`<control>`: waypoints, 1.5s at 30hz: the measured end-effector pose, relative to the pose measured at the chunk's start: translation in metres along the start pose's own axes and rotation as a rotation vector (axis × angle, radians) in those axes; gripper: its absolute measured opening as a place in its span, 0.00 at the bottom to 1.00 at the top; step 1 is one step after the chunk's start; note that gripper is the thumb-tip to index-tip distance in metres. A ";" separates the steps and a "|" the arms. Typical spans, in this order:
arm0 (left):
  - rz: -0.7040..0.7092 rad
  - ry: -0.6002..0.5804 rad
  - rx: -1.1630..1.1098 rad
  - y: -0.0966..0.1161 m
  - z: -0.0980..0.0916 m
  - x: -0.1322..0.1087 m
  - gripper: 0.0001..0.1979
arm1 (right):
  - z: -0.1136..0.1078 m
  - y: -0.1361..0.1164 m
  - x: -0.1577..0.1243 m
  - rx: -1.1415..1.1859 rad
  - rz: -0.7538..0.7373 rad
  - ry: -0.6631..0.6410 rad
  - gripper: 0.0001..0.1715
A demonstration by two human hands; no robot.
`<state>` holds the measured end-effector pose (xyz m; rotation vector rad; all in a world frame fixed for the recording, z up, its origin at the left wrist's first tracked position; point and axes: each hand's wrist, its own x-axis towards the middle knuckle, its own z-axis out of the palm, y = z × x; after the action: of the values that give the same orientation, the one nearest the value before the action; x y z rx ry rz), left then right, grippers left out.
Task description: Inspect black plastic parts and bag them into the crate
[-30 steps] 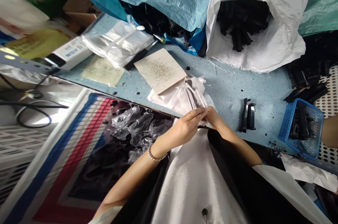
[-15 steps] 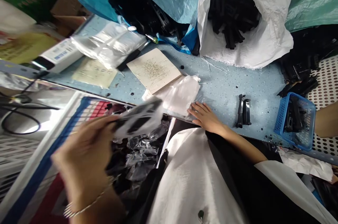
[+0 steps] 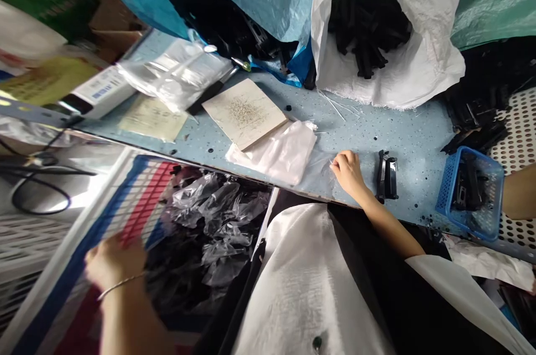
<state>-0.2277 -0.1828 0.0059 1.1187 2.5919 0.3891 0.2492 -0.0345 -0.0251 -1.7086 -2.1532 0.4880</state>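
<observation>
My two bare hands work at the near edge of a speckled, light-blue table point(image 3: 422, 137). My left hand point(image 3: 115, 261) is off the table, over the red, white and blue striped sheet point(image 3: 140, 204) that lines a container; it is blurred, and I cannot tell whether its fingers are spread or closed on anything. Just to the right of that hand, inside the lined container, lies a heap of black parts in crinkled clear plastic bags point(image 3: 226, 215). My right hand point(image 3: 348, 173) rests above the table edge, its fingers curled narrow and their tips at a thin sheet of clear plastic film point(image 3: 320, 171); I cannot tell whether they pinch it. To the left of this hand, beside the film, is a flat stack of whitish translucent plastic bags point(image 3: 288, 154), and farther left a square, cream-coloured board point(image 3: 263, 126) bearing scattered granules point(image 3: 243, 109). Near the right hand, on its right, lie two long black plastic parts point(image 3: 392, 177); well beyond them stands a blue plastic basket point(image 3: 446, 187) of similar pieces, with another person's arm point(image 3: 519, 193) beside it
</observation>
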 end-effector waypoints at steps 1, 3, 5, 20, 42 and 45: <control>-0.010 0.106 -0.067 0.021 0.011 -0.003 0.10 | 0.000 -0.002 0.001 0.040 0.012 -0.006 0.05; 0.124 0.159 -0.204 0.080 0.035 -0.021 0.11 | -0.001 -0.006 0.004 0.172 0.073 -0.030 0.05; 0.499 -0.031 -0.410 0.149 0.064 -0.051 0.12 | -0.002 -0.011 0.007 0.356 0.158 -0.075 0.05; 0.787 -0.743 -0.807 0.280 0.149 -0.065 0.10 | -0.063 0.019 -0.040 0.331 0.379 0.194 0.21; 1.414 -0.470 -0.532 0.326 0.142 -0.107 0.35 | -0.062 0.023 -0.088 1.651 0.780 -0.272 0.15; 1.573 -0.571 -0.611 0.315 0.133 -0.118 0.37 | -0.050 0.015 -0.072 1.359 0.715 -0.032 0.18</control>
<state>0.1066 -0.0439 0.0138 2.2453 0.5945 0.8593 0.3006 -0.0989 0.0074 -1.4221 -0.6200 1.6360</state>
